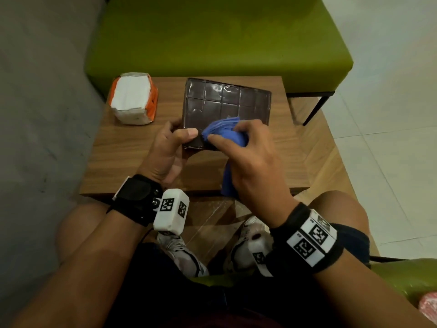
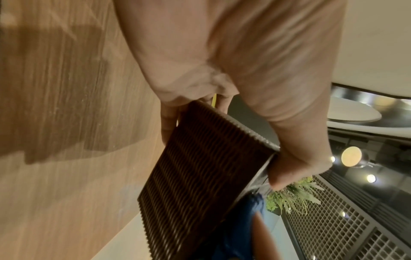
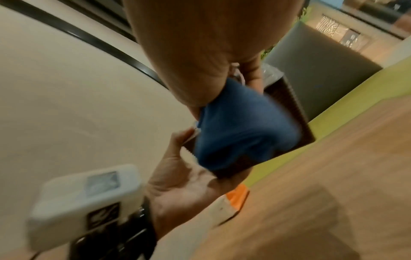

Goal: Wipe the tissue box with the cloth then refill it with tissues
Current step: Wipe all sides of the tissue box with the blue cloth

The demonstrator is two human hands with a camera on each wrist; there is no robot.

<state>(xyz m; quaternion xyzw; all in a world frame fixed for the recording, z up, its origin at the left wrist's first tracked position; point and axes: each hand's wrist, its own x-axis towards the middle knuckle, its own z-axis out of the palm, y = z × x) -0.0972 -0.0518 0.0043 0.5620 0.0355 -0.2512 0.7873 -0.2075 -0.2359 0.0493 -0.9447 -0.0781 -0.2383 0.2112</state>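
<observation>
Nearest the head camera, the right hand [image 1: 250, 159] bunches a blue cloth [image 1: 224, 132] in curled fingers, thumb laid along its near side, and presses the wad against the near part of the dark brown tissue box [image 1: 227, 102]; a tail of the cloth hangs down past the counter's [image 1: 132, 162] front edge. The left hand [image 1: 165, 152] grips the box at its near left corner, thumb [image 1: 186, 133] flat on the upward panelled face and the other fingers curled behind it. The box is tilted, its near end lifted off the wooden counter (whether the far edge touches the wood cannot be told). From the left wrist, the box's ribbed, woven-looking side [image 2: 200, 176] shows between thumb and fingers. A tissue pack [image 1: 133, 98] in an orange and white wrapper, torn open on top, sits at the counter's far left, well apart from the box. A green upholstered bench [image 1: 212, 39] stands beyond the counter.
</observation>
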